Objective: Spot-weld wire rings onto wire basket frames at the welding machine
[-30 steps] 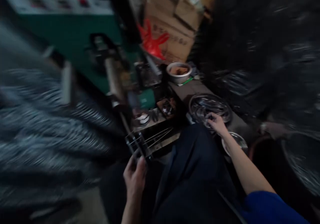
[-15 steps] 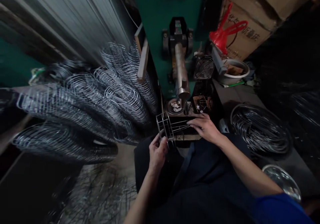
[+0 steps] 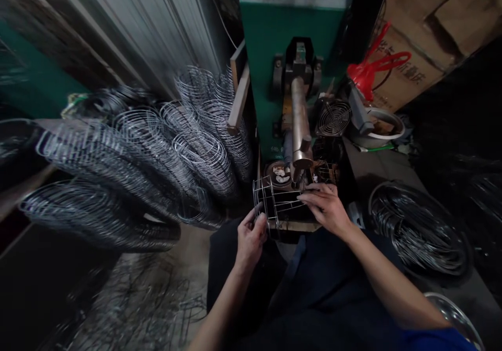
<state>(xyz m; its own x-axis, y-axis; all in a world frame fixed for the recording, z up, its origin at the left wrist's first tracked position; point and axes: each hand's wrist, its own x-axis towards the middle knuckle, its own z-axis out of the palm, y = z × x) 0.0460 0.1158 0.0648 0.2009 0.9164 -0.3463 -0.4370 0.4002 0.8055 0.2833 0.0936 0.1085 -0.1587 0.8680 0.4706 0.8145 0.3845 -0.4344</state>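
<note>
My left hand (image 3: 251, 236) is closed on the near end of a small wire frame (image 3: 274, 204) made of thin steel rods. My right hand (image 3: 325, 210) pinches the frame's rods from the right, fingers pressed on the wires. The frame lies on a small metal work plate (image 3: 292, 226) just below the copper-coloured arm (image 3: 300, 121) of a green welding machine (image 3: 290, 32). My dark-trousered lap is right under both hands.
Stacks of finished wire frames (image 3: 149, 152) fill the left side. A coil of steel rings (image 3: 419, 225) lies at right, a shiny metal bowl (image 3: 455, 319) at bottom right. A small fan (image 3: 333, 116), a basin (image 3: 380, 126), red plastic (image 3: 372, 71) and cardboard boxes (image 3: 427, 32) stand behind.
My right hand came from the ring coil at right to the wire frame and now grips it. My view swung left then steadied. The left hand kept hold of the frame.
</note>
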